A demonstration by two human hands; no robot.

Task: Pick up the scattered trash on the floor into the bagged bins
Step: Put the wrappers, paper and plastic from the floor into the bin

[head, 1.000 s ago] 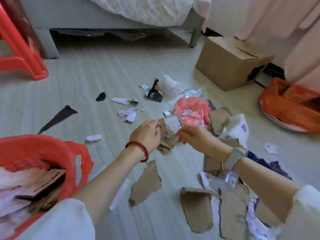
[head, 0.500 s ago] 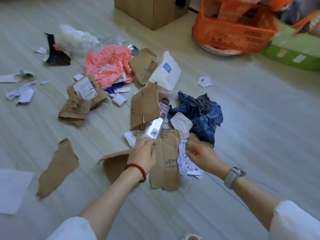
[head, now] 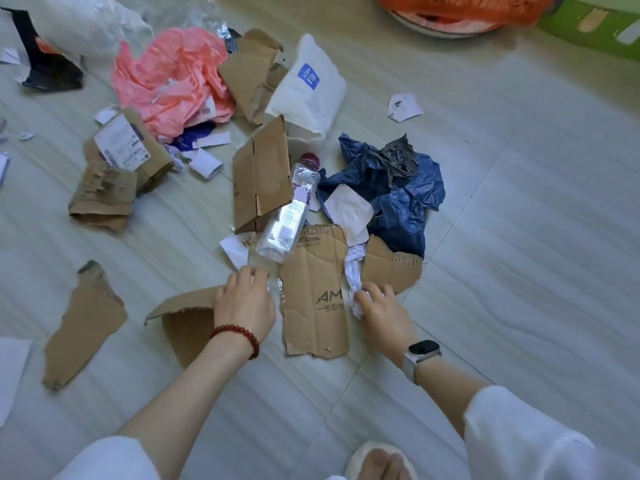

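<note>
Trash lies scattered on the pale floor. My left hand (head: 246, 303), with a red bead bracelet, rests palm down on a torn cardboard piece (head: 183, 317), fingertips just short of the base of a clear plastic bottle (head: 289, 216). It holds nothing that I can see. My right hand (head: 381, 315), with a watch on its wrist, pinches a crumpled white paper strip (head: 353, 271) lying across a printed cardboard sheet (head: 311, 306). An orange bagged basket (head: 467, 8) stands at the far top edge.
Beyond the bottle lie a folded cardboard flap (head: 261, 174), a crumpled blue plastic bag (head: 398, 192), a white pouch (head: 311, 88), pink plastic (head: 173, 74) and labelled cardboard (head: 117, 168). A green box (head: 588, 29) sits top right. My slippered foot (head: 381, 462) is at the bottom.
My view swung right, away from the red bin, to the pile around the bottle. Both hands left the labelled cardboard; my right hand has closed on the white paper strip.
</note>
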